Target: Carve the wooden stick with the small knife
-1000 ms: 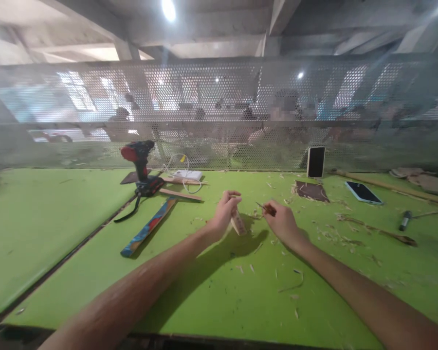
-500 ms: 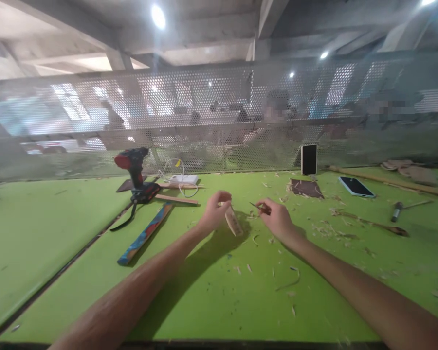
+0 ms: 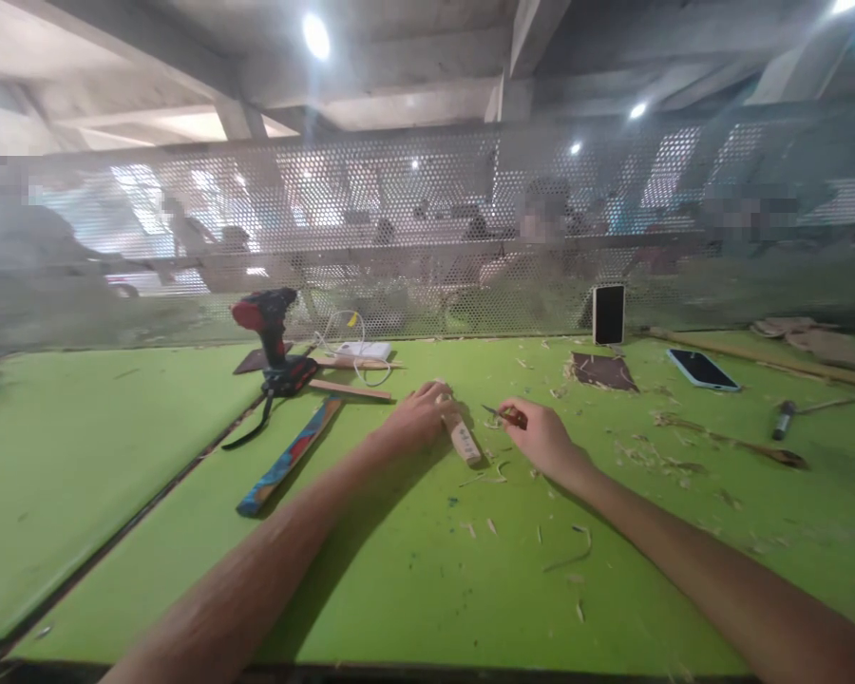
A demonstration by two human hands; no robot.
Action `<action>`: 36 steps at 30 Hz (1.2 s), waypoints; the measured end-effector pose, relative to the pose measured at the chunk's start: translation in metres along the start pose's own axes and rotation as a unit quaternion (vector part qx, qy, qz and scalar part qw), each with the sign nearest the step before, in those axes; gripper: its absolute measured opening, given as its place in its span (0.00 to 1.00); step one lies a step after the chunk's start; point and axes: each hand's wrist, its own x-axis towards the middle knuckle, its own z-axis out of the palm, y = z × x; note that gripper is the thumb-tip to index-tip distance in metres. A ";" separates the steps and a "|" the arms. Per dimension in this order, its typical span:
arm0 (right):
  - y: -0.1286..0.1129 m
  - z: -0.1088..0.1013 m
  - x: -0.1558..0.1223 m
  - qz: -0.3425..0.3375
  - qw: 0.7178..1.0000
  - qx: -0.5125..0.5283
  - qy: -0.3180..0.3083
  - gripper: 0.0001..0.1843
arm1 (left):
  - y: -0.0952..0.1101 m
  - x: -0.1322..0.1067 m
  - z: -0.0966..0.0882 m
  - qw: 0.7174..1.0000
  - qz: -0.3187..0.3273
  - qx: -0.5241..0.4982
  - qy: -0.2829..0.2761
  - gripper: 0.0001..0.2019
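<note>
A small pale wooden piece (image 3: 464, 444) with dark markings lies slanted on the green table (image 3: 370, 579). My left hand (image 3: 422, 414) is over its far end, fingers curled on it and partly hiding it. To the right, my right hand (image 3: 538, 427) is closed around a carving knife (image 3: 497, 411). The narrow blade points left toward the wood, with a gap between them; its handle is mostly inside my fingers. Thin wood shavings (image 3: 499, 470) lie about the piece.
A red-and-black cordless drill (image 3: 275, 342) and a painted wooden strip (image 3: 289, 461) are on the left. At the right are a propped phone (image 3: 608, 314), a flat phone (image 3: 703, 370), a brown sanding sheet (image 3: 604, 371) and a wooden spoon (image 3: 748, 440). A perforated screen (image 3: 427, 266) stands behind.
My left hand has lowered and flattened over the wooden piece, which now rests on the table with its markings facing up. The knife stays in my right hand. A person shows at far left.
</note>
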 end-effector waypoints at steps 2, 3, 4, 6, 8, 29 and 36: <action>0.003 -0.001 0.001 0.003 1.000 -0.006 0.007 0.09 | 0.001 0.001 -0.001 1.000 -0.007 0.014 -0.016 0.12; 0.005 -0.001 0.002 0.003 1.000 -0.009 0.012 0.09 | 0.001 0.002 -0.001 0.999 -0.016 0.019 -0.020 0.12; 0.007 0.000 0.002 0.002 1.000 -0.011 0.016 0.09 | 0.001 0.004 0.000 0.999 -0.022 0.026 -0.019 0.11; 0.009 0.000 0.002 0.001 1.000 -0.011 0.026 0.09 | 0.001 0.005 -0.001 0.999 -0.020 0.044 -0.004 0.10; 0.010 0.001 0.003 0.000 0.999 -0.006 0.043 0.09 | 0.004 0.006 -0.003 0.998 -0.017 0.061 0.020 0.07; -0.017 -0.006 -0.001 -0.009 0.976 -0.217 0.027 0.18 | 0.064 -0.005 0.002 0.849 -0.149 -0.495 -0.111 0.14; -0.021 0.000 0.001 0.010 0.942 -0.335 -0.021 0.22 | 0.072 -0.001 0.034 0.806 -0.179 -0.558 -0.090 0.08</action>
